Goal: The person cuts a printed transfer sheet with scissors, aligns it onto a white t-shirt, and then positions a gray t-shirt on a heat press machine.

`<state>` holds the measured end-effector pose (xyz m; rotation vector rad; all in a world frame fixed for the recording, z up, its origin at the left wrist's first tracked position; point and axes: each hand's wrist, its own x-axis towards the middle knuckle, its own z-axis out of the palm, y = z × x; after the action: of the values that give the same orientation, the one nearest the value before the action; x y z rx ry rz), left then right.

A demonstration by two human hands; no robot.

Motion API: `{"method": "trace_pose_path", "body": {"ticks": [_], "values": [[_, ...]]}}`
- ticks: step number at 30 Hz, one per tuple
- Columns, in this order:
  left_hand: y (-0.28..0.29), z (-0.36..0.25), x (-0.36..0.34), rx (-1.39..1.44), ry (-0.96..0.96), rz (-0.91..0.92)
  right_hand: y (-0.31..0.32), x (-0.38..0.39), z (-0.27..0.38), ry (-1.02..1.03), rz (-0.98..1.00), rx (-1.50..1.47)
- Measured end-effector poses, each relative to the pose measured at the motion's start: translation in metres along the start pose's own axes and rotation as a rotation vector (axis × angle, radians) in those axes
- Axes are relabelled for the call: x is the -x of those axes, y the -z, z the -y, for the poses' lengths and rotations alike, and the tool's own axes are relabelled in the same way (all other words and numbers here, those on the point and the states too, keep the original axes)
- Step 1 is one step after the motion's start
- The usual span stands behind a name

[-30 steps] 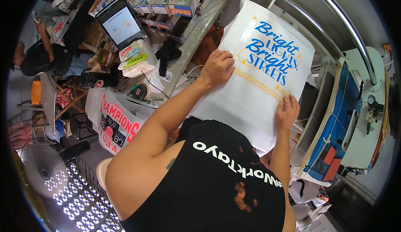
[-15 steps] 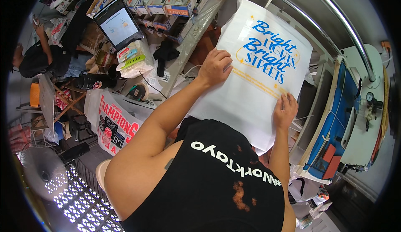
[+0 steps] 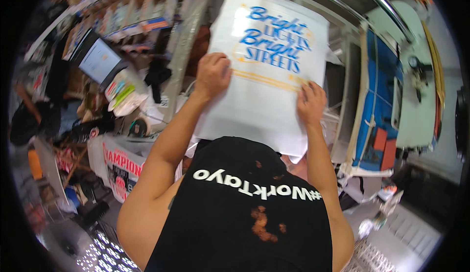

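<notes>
I have the left hand [image 3: 213, 75] at the left edge of the white sheet [image 3: 259, 110] with blue and yellow lettering, and the right hand [image 3: 312, 102] near its right edge. The fingers of both bend onto it; I cannot tell whether they pinch it. The sheet lies ahead of the torso, its support hidden from me. To its left, the desk [image 3: 182, 52] carries a lit screen [image 3: 100, 62], with cardboard boxes [image 3: 157, 24] beyond. To its right I see a blue panel [image 3: 379, 76] and a pressure gauge [image 3: 413, 61].
</notes>
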<state>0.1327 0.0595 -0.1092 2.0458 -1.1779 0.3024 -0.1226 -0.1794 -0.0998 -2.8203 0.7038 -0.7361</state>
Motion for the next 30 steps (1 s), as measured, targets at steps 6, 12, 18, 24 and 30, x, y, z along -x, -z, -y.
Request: {"method": "trace_pose_path", "body": {"ticks": [6,12,18,24,30], "values": [[-0.017,0.047,-0.015,0.367,0.312,-0.090,-0.008,-0.011,-0.048,-0.144,-0.155,-0.074],[-0.003,0.111,0.011,1.335,1.240,0.477,-0.010,0.010,-0.087,-1.485,0.331,-1.421],[0.048,0.135,0.036,1.294,1.076,0.262,-0.020,0.043,-0.099,-1.305,0.148,-1.273],[0.072,0.120,0.027,1.325,0.834,0.212,0.011,0.051,-0.119,-1.150,-0.209,-1.258],[0.069,0.123,0.036,1.275,0.838,0.179,0.048,0.031,-0.087,-1.054,-0.254,-1.308]]}}
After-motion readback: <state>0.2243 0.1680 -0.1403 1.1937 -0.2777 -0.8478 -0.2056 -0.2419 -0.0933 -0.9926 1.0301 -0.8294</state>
